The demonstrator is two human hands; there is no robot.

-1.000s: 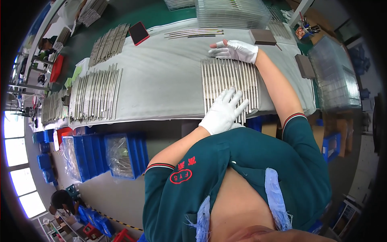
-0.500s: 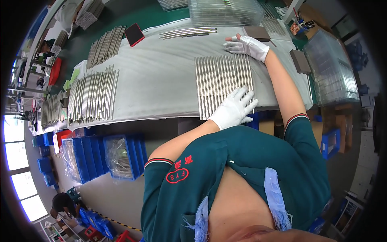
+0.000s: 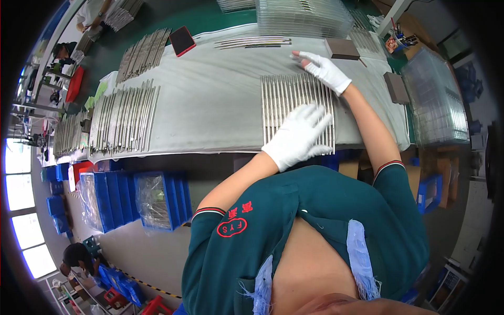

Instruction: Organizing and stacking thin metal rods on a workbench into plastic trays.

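Observation:
A row of slim shiny metal rods [image 3: 273, 102] lies side by side on the grey cloth in front of me. My left hand [image 3: 296, 135], in a white glove, rests flat across the near right part of the row with its fingers stretched out. Beyond the far right end of the rods is my right hand [image 3: 325, 72], gloved with bare tips on some fingers. Its fingers point left, apart, and I see nothing held in them. A few more rods [image 3: 252, 42] lie crosswise farther back.
More rod bundles [image 3: 126, 118] lie at the table's left, near a dark red-edged phone-like slab [image 3: 182, 41]. Brown blocks [image 3: 342, 49] and clear plastic trays [image 3: 304, 21] stand at the back and right. Blue crates [image 3: 113, 199] sit below the near edge.
My left hand has slid slightly left and farther over the rods. My right hand has tilted, its fingers now angled up and left. The whole view has shifted a little.

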